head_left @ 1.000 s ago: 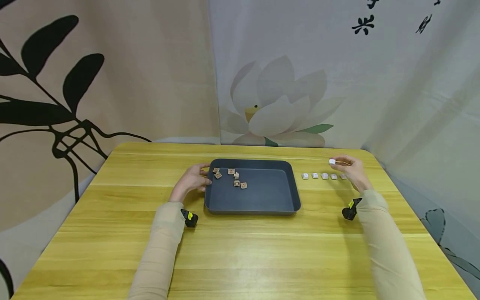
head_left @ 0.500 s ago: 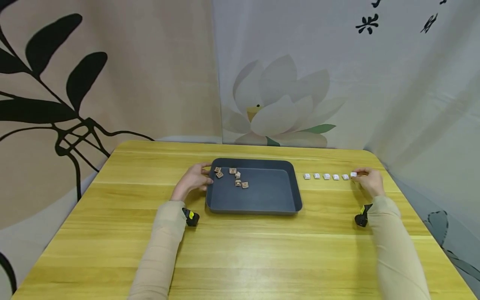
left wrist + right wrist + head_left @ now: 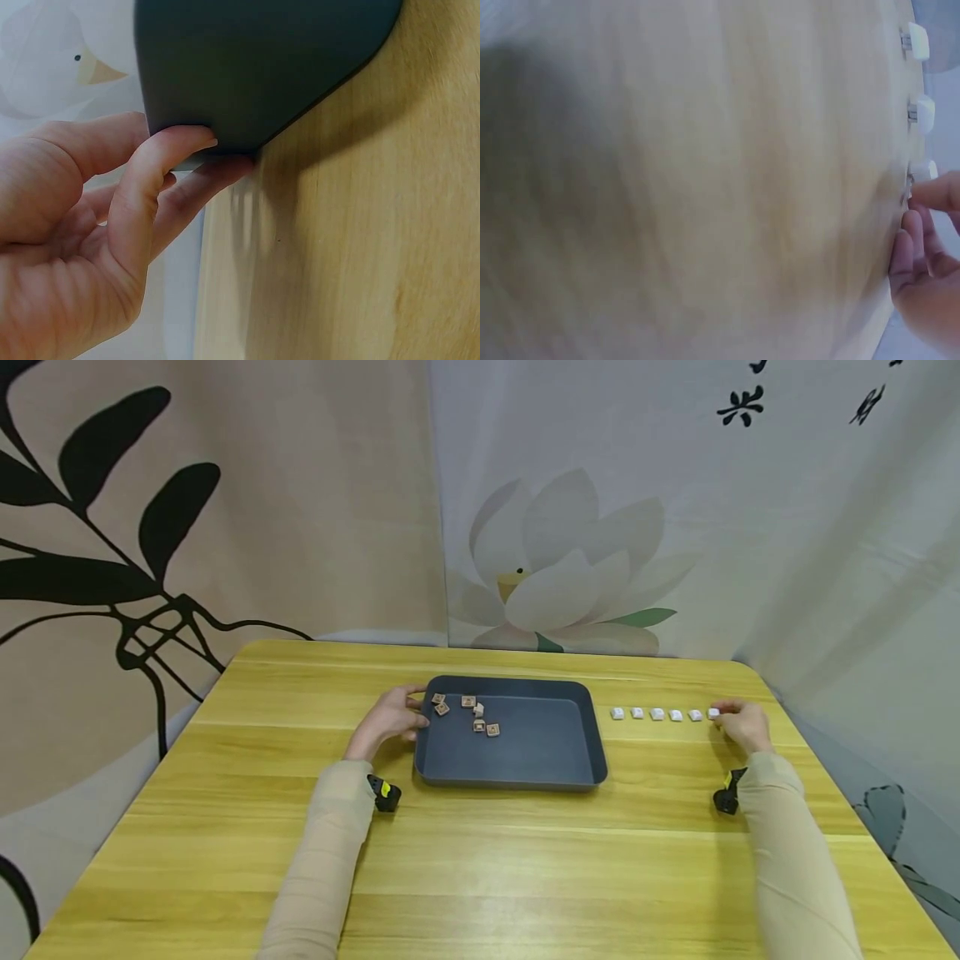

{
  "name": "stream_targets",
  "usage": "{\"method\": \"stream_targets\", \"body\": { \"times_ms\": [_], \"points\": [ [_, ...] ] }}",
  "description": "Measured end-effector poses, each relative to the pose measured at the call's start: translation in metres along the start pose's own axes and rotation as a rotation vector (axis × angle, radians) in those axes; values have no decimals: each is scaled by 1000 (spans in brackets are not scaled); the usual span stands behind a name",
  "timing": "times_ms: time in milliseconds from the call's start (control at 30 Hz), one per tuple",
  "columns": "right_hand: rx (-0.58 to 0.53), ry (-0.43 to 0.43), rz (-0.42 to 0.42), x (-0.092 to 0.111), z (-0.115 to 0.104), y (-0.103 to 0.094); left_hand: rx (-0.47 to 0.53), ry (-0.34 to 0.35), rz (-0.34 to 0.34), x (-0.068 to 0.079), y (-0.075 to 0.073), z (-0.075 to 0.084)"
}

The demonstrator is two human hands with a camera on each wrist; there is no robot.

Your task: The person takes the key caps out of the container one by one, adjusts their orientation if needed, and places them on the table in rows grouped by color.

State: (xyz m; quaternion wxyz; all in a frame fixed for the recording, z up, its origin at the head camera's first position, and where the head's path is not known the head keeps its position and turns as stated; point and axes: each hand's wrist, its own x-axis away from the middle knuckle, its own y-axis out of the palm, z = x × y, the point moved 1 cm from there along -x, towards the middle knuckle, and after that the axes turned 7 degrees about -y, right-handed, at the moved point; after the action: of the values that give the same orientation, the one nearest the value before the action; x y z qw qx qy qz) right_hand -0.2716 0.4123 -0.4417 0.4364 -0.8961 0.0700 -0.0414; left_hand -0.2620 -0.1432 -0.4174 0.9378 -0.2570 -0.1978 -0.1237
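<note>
My left hand (image 3: 389, 720) grips the left edge of the dark grey tray (image 3: 551, 735). In the left wrist view, the fingers of that hand (image 3: 82, 247) curl at the tray's corner (image 3: 247, 67). Several small brownish square pieces (image 3: 492, 730) lie in the tray's left half, one or two pale-sided. To the tray's right runs a row of small white keycap-like pieces (image 3: 657, 714). At the right end of that row my right hand (image 3: 742, 724) pinches the last white keycap-like piece (image 3: 713, 713), low at the table. In the right wrist view, fingertips touch this piece (image 3: 923, 171), partly covering it.
The yellow wooden table (image 3: 510, 868) carries everything. Behind it hangs a printed curtain (image 3: 577, 527) with a flower. Each wrist wears a black camera, the left camera (image 3: 386, 793) near the tray's front left corner.
My right hand has moved right and down, carrying the white keycap-like piece from above the row to its right end. The left hand stays on the tray. The head view has shifted slightly.
</note>
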Motion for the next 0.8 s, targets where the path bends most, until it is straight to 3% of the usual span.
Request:
{"method": "stream_targets", "body": {
  "times_ms": [600, 800],
  "points": [
    [6, -11, -34, 1, 1, 0, 13, -7, 1, 1, 1, 0],
    [-40, 9, -52, 1, 2, -1, 18, -9, -6, 2, 1, -1]
  ]
}}
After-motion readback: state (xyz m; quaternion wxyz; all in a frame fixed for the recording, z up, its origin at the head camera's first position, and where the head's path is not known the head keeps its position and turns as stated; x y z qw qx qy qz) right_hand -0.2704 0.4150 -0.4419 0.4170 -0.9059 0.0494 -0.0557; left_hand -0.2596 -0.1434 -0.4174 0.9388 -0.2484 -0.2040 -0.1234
